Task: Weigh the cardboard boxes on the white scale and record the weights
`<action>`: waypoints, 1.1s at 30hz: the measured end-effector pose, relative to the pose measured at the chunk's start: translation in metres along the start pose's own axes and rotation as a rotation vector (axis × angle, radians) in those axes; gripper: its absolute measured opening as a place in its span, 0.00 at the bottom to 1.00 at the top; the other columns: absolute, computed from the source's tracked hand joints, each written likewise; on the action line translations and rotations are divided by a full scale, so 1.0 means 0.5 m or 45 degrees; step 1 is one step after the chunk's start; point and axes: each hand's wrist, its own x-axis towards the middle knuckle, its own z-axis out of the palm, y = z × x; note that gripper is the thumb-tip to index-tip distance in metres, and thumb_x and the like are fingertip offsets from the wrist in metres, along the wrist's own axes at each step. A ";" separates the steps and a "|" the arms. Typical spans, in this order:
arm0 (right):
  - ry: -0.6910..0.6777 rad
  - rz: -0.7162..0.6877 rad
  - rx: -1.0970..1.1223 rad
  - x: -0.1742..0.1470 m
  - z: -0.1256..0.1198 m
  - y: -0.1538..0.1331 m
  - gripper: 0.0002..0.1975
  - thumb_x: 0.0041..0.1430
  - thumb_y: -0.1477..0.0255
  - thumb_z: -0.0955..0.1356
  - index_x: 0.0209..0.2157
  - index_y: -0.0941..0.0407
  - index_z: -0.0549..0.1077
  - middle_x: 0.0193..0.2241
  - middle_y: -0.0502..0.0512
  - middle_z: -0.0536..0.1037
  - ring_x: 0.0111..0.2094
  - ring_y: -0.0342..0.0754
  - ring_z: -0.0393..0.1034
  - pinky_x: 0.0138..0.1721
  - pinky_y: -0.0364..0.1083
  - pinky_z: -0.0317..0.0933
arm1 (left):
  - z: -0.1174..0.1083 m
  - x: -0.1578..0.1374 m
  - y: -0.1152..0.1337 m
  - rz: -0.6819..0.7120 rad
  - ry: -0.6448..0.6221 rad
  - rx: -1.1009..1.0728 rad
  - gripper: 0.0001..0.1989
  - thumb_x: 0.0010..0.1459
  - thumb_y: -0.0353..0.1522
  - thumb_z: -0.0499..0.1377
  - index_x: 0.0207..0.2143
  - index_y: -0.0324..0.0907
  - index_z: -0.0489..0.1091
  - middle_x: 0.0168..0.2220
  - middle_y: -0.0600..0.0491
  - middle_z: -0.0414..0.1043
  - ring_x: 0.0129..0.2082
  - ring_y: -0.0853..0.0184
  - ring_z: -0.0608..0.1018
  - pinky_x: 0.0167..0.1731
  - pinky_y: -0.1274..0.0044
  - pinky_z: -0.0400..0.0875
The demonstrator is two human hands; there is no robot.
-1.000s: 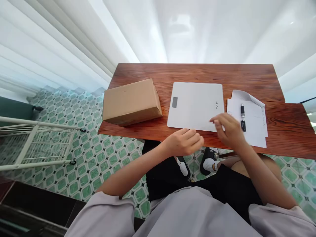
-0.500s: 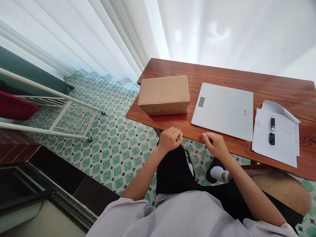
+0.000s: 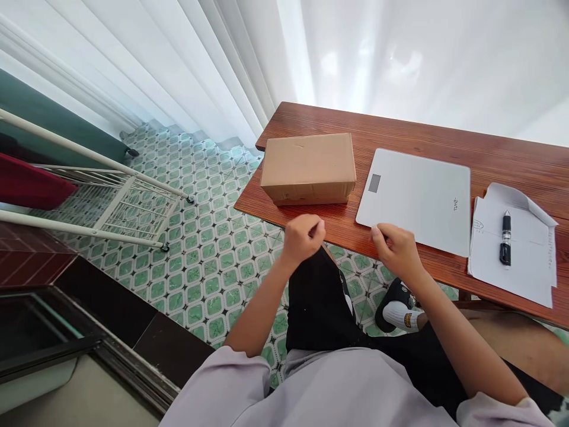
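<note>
My left hand is curled into a loose fist at the table's front edge, just in front of a closed brown cardboard box. Nothing shows between its fingers. My right hand, also curled with the thumb against the fingers, is over the table edge by the near side of a flat white digital scale. The scale has a small grey display at its left. To its right lie white paper sheets with one curled corner, and on them rests a black and silver pen.
The brown wooden table runs along white curtains. At left stands a white wheeled rack with a red cloth on the patterned tile floor. My legs are beneath the table's front edge.
Both hands have risen slightly, and the left fist has turned so its curled fingers show more. The view has swung a little left; the things on the table stay in place.
</note>
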 end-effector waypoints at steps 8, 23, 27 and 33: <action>0.316 0.042 0.261 0.202 0.048 -0.012 0.20 0.72 0.58 0.61 0.57 0.55 0.65 0.55 0.62 0.70 0.56 0.53 0.67 0.57 0.53 0.65 | -0.113 0.123 -0.118 -0.317 0.759 -0.215 0.19 0.66 0.51 0.50 0.43 0.47 0.66 0.42 0.52 0.70 0.42 0.65 0.75 0.43 0.72 0.72; 0.129 0.413 0.460 0.254 0.146 0.020 0.37 0.70 0.51 0.59 0.71 0.57 0.49 0.70 0.58 0.50 0.71 0.54 0.45 0.73 0.59 0.41 | -0.045 0.119 -0.164 -0.806 0.424 -1.074 0.30 0.57 0.47 0.61 0.60 0.50 0.65 0.66 0.53 0.64 0.67 0.59 0.65 0.67 0.68 0.62; 0.093 0.450 0.459 0.249 0.140 0.009 0.37 0.70 0.53 0.57 0.72 0.57 0.47 0.71 0.55 0.48 0.71 0.51 0.44 0.73 0.55 0.42 | -0.046 0.120 -0.161 -0.769 0.471 -1.171 0.24 0.57 0.40 0.61 0.57 0.49 0.69 0.64 0.55 0.66 0.66 0.60 0.67 0.66 0.69 0.64; 0.087 0.472 0.462 0.246 0.137 -0.002 0.38 0.69 0.51 0.56 0.72 0.56 0.45 0.71 0.52 0.47 0.72 0.49 0.43 0.73 0.53 0.41 | -0.046 0.117 -0.168 -0.773 0.477 -1.177 0.23 0.58 0.39 0.61 0.56 0.50 0.70 0.63 0.56 0.68 0.66 0.60 0.67 0.66 0.70 0.64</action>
